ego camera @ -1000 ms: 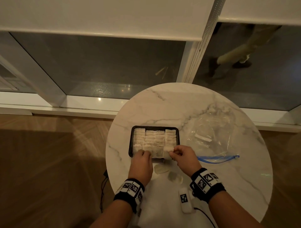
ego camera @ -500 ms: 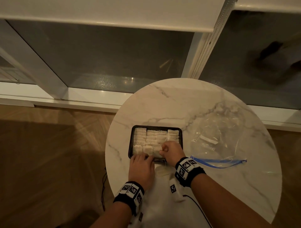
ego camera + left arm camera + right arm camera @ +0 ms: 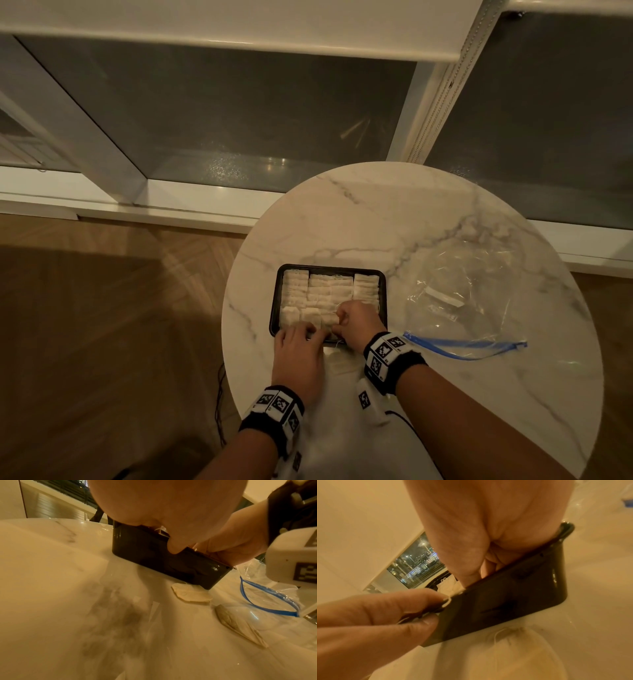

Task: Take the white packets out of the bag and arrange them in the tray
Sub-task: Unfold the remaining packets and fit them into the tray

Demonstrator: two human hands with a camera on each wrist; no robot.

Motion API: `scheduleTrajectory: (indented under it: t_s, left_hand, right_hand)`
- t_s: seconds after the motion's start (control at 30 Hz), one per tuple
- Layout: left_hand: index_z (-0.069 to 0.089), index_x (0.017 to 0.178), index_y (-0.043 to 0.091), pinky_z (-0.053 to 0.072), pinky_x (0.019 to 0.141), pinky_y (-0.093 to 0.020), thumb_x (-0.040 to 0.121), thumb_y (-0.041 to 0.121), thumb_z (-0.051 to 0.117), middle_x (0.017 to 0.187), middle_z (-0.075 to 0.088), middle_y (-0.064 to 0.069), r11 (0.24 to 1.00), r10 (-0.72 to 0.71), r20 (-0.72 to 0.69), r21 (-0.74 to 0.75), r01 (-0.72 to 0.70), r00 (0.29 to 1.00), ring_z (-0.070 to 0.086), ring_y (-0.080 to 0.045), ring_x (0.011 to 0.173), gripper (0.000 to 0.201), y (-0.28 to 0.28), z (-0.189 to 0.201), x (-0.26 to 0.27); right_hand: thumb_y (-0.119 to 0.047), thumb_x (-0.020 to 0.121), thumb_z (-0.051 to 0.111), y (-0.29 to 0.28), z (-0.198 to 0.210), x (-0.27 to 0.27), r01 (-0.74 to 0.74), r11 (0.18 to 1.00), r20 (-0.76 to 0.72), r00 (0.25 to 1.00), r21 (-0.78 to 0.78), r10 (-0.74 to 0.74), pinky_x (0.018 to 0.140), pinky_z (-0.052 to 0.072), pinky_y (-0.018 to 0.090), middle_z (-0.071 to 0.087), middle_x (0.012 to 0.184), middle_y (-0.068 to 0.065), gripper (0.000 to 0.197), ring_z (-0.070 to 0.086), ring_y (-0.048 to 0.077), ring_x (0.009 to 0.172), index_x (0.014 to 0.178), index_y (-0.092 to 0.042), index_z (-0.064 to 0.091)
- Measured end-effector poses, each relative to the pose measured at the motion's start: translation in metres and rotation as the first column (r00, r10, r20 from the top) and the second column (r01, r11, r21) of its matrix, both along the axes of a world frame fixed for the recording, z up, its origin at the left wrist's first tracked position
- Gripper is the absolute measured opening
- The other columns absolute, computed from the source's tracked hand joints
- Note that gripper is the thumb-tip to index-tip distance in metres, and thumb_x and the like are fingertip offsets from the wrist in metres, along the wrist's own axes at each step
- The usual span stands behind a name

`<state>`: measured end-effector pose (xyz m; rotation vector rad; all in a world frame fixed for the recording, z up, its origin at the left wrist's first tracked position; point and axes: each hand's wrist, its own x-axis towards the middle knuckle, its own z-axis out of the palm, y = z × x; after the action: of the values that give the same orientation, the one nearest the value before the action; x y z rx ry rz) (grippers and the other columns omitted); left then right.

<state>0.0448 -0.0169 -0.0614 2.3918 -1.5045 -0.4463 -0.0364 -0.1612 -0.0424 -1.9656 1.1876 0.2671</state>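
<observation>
The left hand rests at the near rim of the black tray, its fingers curled over the edge and its thumb and forefinger pinching that rim, as the right wrist view shows. The tray sits on the round marble counter, toward its near left part, and is packed with rows of white packets that fill it from the far wall almost to the near one. Just to the right, the right hand reaches into the near right corner of the tray, fingers bent down among the packets; whether it pinches one of them cannot be told, since the fingertips are hidden behind the tray wall in the wrist views. On the counter just near of the tray, between the two wrists, a loose packet lies flat, touching the tray's near wall, and a second, darker one lies beside it, closer to the counter's edge. Farther right, the clear plastic bag lies crumpled and flat on the counter, well apart from the tray, with its blue zip strip open along the near side.
</observation>
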Motion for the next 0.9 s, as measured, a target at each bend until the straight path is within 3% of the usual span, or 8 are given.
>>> scheduleTrajectory:
  t_s: [0.1,0.27,0.37,0.53,0.6,0.7,0.8,0.9]
  left_hand:
    - [0.064,0.119,0.039,0.028,0.097,-0.035,0.083,0.017,0.065,0.109,0.06,0.002,1.0,-0.006,0.008,0.002,0.006,1.0,0.054,-0.018,0.106,0.043,0.0,-0.001,-0.001]
    - [0.065,0.114,0.034,0.026,0.101,-0.037,0.079,0.017,0.056,0.116,0.059,0.001,0.998,-0.011,0.035,0.067,0.009,0.999,0.052,-0.02,0.114,0.04,0.0,-0.001,0.0]
    - [0.065,0.114,0.03,0.029,0.103,-0.039,0.075,0.016,0.052,0.115,0.059,0.003,0.997,-0.008,0.026,0.082,0.006,1.0,0.053,-0.02,0.113,0.044,0.002,0.001,0.0]
    - [0.069,0.109,0.026,0.033,0.099,-0.04,0.072,0.014,0.062,0.111,0.062,-0.001,1.0,0.018,0.021,0.003,-0.018,1.0,0.056,-0.025,0.106,0.039,0.001,0.004,-0.003]
    - [0.068,0.107,0.022,0.042,0.093,-0.04,0.075,0.014,0.062,0.112,0.061,-0.002,0.993,0.064,-0.017,-0.102,-0.065,0.998,0.052,-0.024,0.105,0.033,0.003,0.013,-0.005]
    - [0.064,0.095,0.021,0.046,0.073,-0.029,0.088,0.024,0.055,0.091,0.06,0.005,0.969,-0.025,-0.115,-0.245,-0.004,0.993,0.05,-0.014,0.085,0.012,0.019,0.022,-0.01]
    - [0.057,0.077,0.025,0.044,0.056,-0.029,0.096,0.047,0.042,0.065,0.054,0.01,0.992,-0.073,-0.19,-0.118,0.051,0.979,0.049,-0.008,0.059,0.032,0.039,0.016,-0.014]
    - [0.052,0.067,0.02,0.043,0.055,-0.032,0.097,0.058,0.029,0.059,0.051,0.004,0.998,-0.02,-0.176,0.05,0.029,0.984,0.05,-0.014,0.055,0.052,0.047,0.006,-0.021]
  right_hand:
    - [-0.022,0.08,0.073,0.001,0.0,-0.001,0.011,0.999,0.006,1.0,-0.03,-0.011,0.053,0.038,0.02,0.059,0.073,-0.002,0.021,0.054,0.012,0.066,0.069,-0.02,0.054]
    - [-0.019,0.088,0.062,0.0,0.005,-0.004,0.087,0.996,0.05,0.995,-0.022,-0.086,0.063,0.045,0.022,0.064,0.081,0.0,0.008,0.059,0.015,0.076,0.081,-0.016,0.063]
    - [-0.017,0.09,0.061,-0.002,0.011,-0.009,0.126,0.991,0.119,0.986,-0.048,-0.119,0.057,0.039,0.013,0.064,0.083,-0.002,0.006,0.058,0.012,0.076,0.086,-0.019,0.064]
    - [-0.016,0.089,0.065,-0.001,0.024,-0.03,0.256,0.966,0.327,0.915,-0.02,-0.236,0.069,0.048,0.017,0.066,0.083,-0.007,0.007,0.061,0.008,0.076,0.093,-0.02,0.069]
    - [-0.014,0.088,0.067,0.003,0.029,-0.045,0.325,0.944,0.424,0.849,0.052,-0.316,0.067,0.05,0.017,0.066,0.081,-0.006,0.01,0.061,0.006,0.072,0.091,-0.023,0.068]
    - [-0.012,0.088,0.068,0.01,0.034,-0.076,0.39,0.918,0.514,0.773,0.078,-0.372,0.066,0.052,0.016,0.067,0.079,-0.005,0.013,0.06,0.006,0.072,0.088,-0.025,0.069]
    - [-0.013,0.087,0.07,0.018,0.025,-0.108,0.419,0.906,0.468,0.789,0.067,-0.399,0.068,0.051,0.016,0.068,0.079,-0.005,0.012,0.062,0.01,0.075,0.084,-0.025,0.069]
    - [-0.021,0.084,0.075,0.031,0.0,-0.131,0.344,0.92,0.238,0.893,0.186,-0.382,0.069,0.049,0.017,0.068,0.085,-0.001,0.01,0.064,0.016,0.081,0.09,-0.023,0.068]
